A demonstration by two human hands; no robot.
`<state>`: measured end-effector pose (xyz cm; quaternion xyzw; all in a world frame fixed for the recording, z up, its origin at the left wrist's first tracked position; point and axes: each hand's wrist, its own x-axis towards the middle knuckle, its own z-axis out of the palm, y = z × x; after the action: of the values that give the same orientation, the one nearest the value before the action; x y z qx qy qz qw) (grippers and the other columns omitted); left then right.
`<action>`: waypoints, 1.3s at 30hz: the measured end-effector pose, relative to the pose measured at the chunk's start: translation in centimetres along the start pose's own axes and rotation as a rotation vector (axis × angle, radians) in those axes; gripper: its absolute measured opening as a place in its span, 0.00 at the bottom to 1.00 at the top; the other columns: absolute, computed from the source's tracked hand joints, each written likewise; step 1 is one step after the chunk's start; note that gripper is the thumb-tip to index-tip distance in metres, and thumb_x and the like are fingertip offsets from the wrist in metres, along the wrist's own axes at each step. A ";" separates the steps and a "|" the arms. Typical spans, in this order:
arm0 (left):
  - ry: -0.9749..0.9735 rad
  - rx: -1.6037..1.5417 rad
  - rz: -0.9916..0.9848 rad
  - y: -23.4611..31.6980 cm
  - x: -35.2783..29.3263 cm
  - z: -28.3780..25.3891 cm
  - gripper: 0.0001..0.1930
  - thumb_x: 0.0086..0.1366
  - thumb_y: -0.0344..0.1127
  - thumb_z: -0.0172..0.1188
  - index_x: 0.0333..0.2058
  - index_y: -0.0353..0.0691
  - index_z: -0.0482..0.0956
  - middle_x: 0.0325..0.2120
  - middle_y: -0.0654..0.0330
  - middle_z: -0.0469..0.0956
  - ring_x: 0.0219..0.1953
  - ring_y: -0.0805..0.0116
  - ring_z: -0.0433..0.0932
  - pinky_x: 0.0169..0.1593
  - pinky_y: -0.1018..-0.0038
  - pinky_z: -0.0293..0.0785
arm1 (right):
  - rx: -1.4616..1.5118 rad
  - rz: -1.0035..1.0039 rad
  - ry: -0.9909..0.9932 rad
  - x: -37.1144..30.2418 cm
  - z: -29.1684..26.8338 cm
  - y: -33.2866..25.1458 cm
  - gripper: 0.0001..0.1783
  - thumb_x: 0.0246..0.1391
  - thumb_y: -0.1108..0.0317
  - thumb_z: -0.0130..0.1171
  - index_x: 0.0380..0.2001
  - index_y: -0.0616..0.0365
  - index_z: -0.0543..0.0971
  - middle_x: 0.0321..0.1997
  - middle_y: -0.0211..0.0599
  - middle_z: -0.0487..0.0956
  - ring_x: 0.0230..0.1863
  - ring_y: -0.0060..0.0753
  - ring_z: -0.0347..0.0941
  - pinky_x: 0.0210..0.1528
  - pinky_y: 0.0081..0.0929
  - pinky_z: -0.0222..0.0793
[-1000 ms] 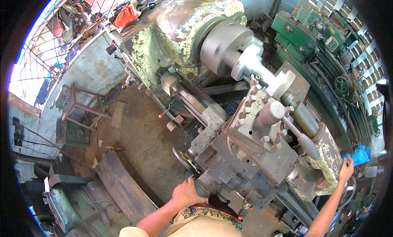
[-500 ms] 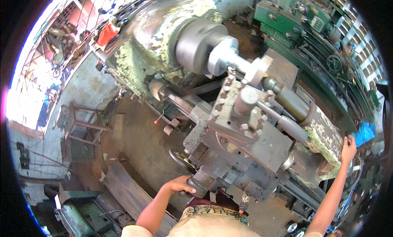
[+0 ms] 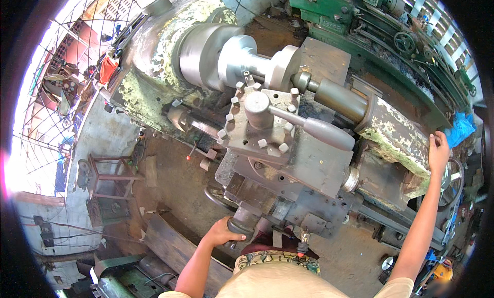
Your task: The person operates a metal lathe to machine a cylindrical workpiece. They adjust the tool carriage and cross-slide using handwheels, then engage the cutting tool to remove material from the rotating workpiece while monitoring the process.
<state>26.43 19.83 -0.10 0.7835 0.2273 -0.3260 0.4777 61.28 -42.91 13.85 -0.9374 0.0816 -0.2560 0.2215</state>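
Note:
My left hand (image 3: 225,232) is closed around the dark round cross-slide handwheel (image 3: 240,226) of a lathe. At the far end of the worn, paint-chipped tailstock (image 3: 393,133), my right hand (image 3: 439,150) rests with its fingers stretched along the edge. A shiny stepped metal workpiece (image 3: 261,65) runs between the large chuck (image 3: 203,56) and the tailstock centre (image 3: 303,81). Beside the workpiece sits the square tool post (image 3: 262,125), with several bolts and a long clamping handle (image 3: 327,132). The cutting tool's tip near the workpiece is hard to make out.
A blue plastic bag (image 3: 459,129) lies just past my right hand. Beyond stands a green lathe (image 3: 329,17). To the left are a headstock (image 3: 149,66) with peeling paint, an orange-red cloth (image 3: 108,69) and a metal stand (image 3: 110,175). A handwheel (image 3: 453,182) is by my right forearm.
The whole view has shifted, so the lathe's chuck and tool post appear farther left and higher. Both hands keep their places, the left on the handwheel and the right at the tailstock.

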 end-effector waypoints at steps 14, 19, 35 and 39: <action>0.230 0.234 -0.088 4.0 -2.4 1.7 0.53 0.34 0.56 0.79 0.55 0.24 0.68 0.46 0.38 0.79 0.53 0.48 0.78 0.57 0.63 0.72 | -0.055 -0.009 0.018 -0.2 -0.1 -0.6 0.16 0.59 0.64 0.61 0.47 0.60 0.79 0.35 0.43 0.84 0.37 0.36 0.80 0.45 0.32 0.72; 0.281 0.275 -0.097 4.5 -2.6 2.2 0.53 0.34 0.56 0.78 0.56 0.25 0.68 0.48 0.38 0.77 0.53 0.47 0.77 0.58 0.62 0.72 | -0.050 -0.012 0.001 -0.1 -0.2 -0.4 0.16 0.59 0.64 0.61 0.48 0.60 0.78 0.35 0.43 0.84 0.37 0.36 0.80 0.44 0.31 0.72; 0.404 0.335 -0.105 4.6 -2.9 3.8 0.55 0.34 0.55 0.79 0.57 0.25 0.66 0.50 0.38 0.76 0.55 0.47 0.75 0.60 0.62 0.70 | -0.038 0.004 0.004 -0.3 -0.3 -0.9 0.17 0.59 0.63 0.61 0.49 0.60 0.78 0.35 0.43 0.84 0.38 0.37 0.80 0.46 0.32 0.72; 0.404 0.345 -0.142 4.7 -3.0 4.3 0.56 0.36 0.54 0.78 0.59 0.24 0.62 0.52 0.37 0.73 0.57 0.45 0.72 0.61 0.62 0.69 | -0.032 0.002 0.005 -0.3 -0.3 -1.0 0.17 0.59 0.63 0.61 0.49 0.60 0.78 0.35 0.43 0.84 0.39 0.37 0.80 0.46 0.33 0.72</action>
<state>26.23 13.81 3.52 0.8846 0.3132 -0.2296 0.2582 60.87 -42.07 14.36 -0.9401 0.0873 -0.2567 0.2068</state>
